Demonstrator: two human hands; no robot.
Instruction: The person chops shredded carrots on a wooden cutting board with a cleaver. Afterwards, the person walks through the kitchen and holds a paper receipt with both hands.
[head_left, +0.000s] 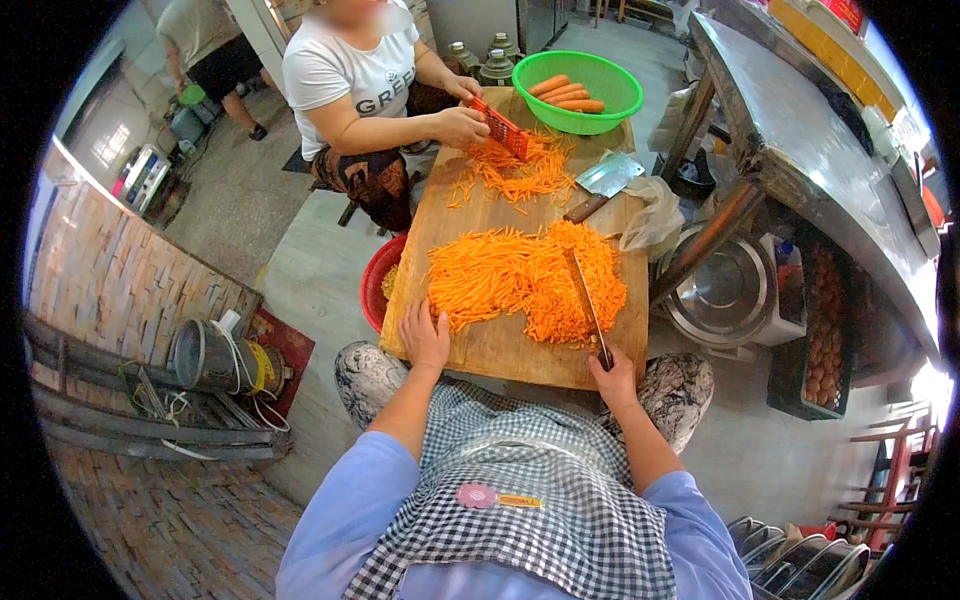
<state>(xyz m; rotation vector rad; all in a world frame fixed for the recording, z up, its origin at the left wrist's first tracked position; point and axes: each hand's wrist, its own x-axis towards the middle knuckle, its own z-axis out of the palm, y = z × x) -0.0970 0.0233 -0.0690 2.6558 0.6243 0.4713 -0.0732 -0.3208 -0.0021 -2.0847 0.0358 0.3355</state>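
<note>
My right hand [613, 375] is closed round the handle of a kitchen knife [583, 290], seen nearly edge-on from above. Its blade points away from me and lies among finely chopped carrot [590, 250] on the right of the wooden board [480, 358]. Longer carrot shreds [475, 275] spread to the left, joined to the chopped heap. My left hand [425, 337] rests at the board's near left, fingers stretched out beside the shreds, holding nothing. Farther up the board lies a cleaver [610, 175] with a wooden handle, next to a crumpled plastic bag [652, 212].
Across the board a seated person [350, 100] holds a red grater [502, 130] over more shreds [520, 175]. A green basin [620, 85] holds whole carrots [565, 93]. A red basin [372, 290] stands left of the board; a metal table [800, 130] and lidded pot [718, 285] are right.
</note>
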